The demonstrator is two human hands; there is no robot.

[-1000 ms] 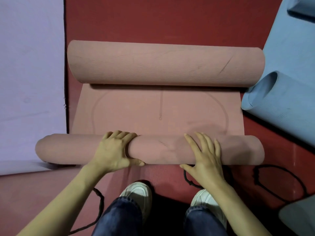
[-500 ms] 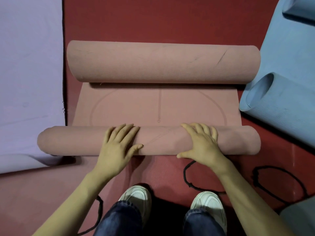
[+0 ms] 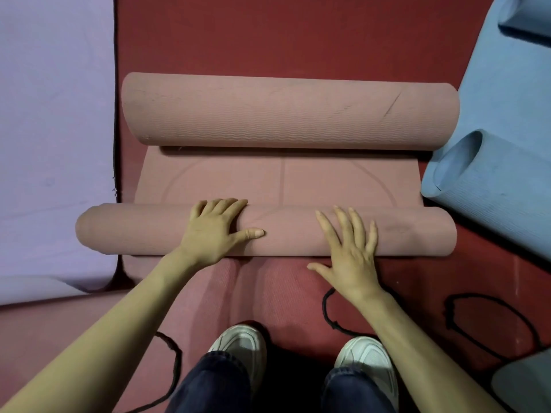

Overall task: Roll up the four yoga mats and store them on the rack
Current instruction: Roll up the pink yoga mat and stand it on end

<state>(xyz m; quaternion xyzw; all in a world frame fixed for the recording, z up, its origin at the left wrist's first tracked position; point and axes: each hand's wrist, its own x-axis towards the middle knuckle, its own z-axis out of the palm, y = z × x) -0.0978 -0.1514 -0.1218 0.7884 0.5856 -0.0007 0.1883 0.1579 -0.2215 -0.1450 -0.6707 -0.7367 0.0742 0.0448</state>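
the near roll [image 3: 268, 231] of the pink mat has crept further toward the far roll [image 3: 289, 111]; less flat mat is left between. left hand [image 3: 214, 231] presses flat on top, right hand [image 3: 348, 248] lies spread, fingers loose. rolling's nearly done.

Single head cam, worn by the person, wide-angle. Looks steeply down and slightly forward at the red floor [image 3: 298, 34]. Close range: own shoes [image 3: 241, 350] at near edge, forearms enter from bottom corners, both hands mid-frame. Pink mat [image 3: 283, 180] fills centre; lavender mat [image 3: 53, 129] cut off left, blue mat [image 3: 507, 120] cut off right. No second view.
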